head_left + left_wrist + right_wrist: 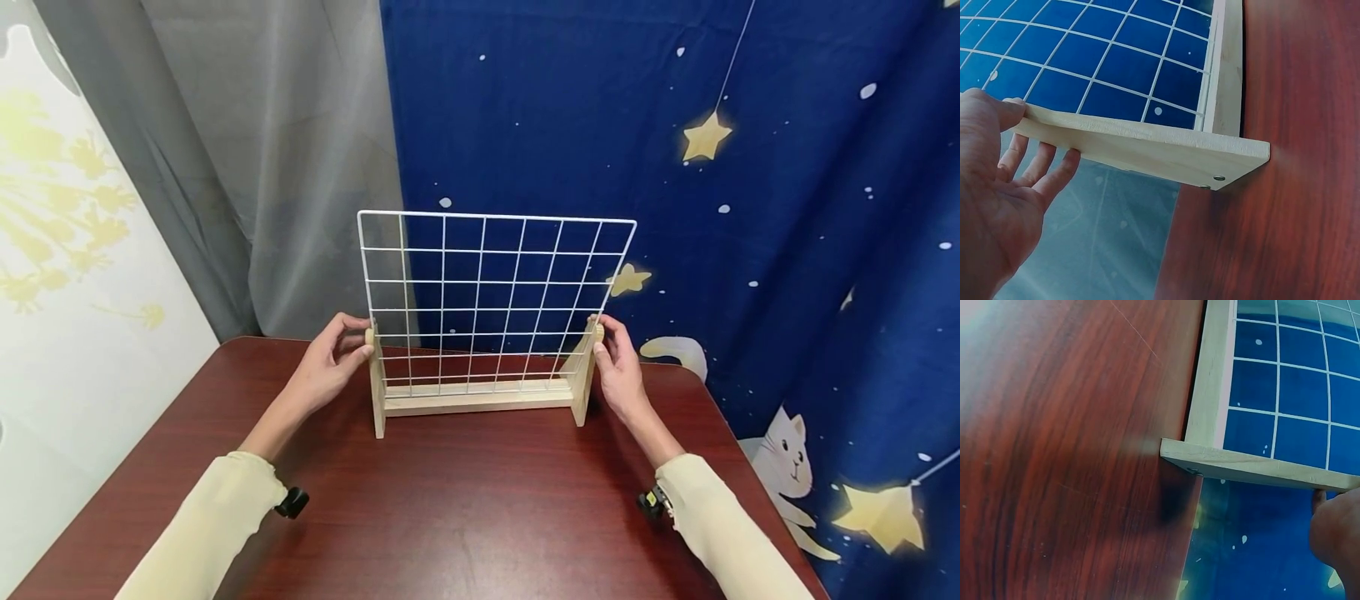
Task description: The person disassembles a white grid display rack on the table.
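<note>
On a round-cornered, red-brown wood-grained table [465, 492], left hand [324, 371] and right hand [622, 379], fingers half-curled, pinch a gridded white-wire, pale-wood rack [476, 309], seemingly steadying it.

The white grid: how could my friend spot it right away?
Find the dark red table, then the wooden stand between the left hand and right hand. The grid rises from it: white wire with see-through gaps, unlike the solid stand.

The stand [480, 404] is made of matt wood with metal screws [1219, 178], and the grid [476, 309] is formed of smooth metal wire. The table [465, 500] is finished in glossy, grained wood; the curtain [555, 125] and sleeves [202, 525] are made of matt cloth.
</note>
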Tool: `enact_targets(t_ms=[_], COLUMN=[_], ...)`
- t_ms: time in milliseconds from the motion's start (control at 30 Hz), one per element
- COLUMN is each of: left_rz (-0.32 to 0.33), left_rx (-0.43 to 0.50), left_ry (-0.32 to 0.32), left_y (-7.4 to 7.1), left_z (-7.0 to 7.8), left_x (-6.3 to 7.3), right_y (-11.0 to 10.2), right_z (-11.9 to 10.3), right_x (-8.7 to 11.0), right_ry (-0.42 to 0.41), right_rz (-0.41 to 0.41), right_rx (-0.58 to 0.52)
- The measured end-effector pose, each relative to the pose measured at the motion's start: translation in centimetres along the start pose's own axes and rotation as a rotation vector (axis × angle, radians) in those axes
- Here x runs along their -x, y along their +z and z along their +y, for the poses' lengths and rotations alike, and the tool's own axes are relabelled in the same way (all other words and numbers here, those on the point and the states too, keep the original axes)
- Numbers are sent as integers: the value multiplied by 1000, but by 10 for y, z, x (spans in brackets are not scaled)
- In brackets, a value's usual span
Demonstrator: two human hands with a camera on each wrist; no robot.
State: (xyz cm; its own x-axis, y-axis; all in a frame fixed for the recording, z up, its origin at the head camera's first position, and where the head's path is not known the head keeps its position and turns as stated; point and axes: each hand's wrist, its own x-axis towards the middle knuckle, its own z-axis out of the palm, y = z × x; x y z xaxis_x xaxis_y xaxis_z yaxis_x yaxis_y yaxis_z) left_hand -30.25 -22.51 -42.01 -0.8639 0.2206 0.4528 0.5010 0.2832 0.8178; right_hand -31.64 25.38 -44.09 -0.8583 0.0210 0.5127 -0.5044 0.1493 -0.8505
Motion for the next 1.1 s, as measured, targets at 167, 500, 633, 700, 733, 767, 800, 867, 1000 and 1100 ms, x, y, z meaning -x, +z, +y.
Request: enact_targets(t_ms=[167,500,633,700,733,767,800,867,1000,1100], left_rz=[9,40,43,49,51,53,55,58,61,56], left_rx=[-12,1,18,27,31,35,35,40,46,41], left_ry=[9,57,62,62,62,60,59,60,60,62], left_y=[-2,-2,-1,-1,0,0,0,0,1,0], left_z=[3,9,10,10,10,10,10,10,9,8], left_x=[12,24,23,23,23,22,22,22,22,23], right_y=[2,3,4,4,5,5,5,5,6,10], right_z=[-1,-1,-2,-4,-5,-7,-9,-14,-21,-27], right_x=[7,14,14,14,14,14,14,14,19,28], right_ry=[1,-69,-66,-49,-39,-30,-18,6,71,65], right_rz=[-7,3,13,17,18,19,21,14,-17,36], right_rx=[2,-17,-8,1,8,15,20,33,158,377])
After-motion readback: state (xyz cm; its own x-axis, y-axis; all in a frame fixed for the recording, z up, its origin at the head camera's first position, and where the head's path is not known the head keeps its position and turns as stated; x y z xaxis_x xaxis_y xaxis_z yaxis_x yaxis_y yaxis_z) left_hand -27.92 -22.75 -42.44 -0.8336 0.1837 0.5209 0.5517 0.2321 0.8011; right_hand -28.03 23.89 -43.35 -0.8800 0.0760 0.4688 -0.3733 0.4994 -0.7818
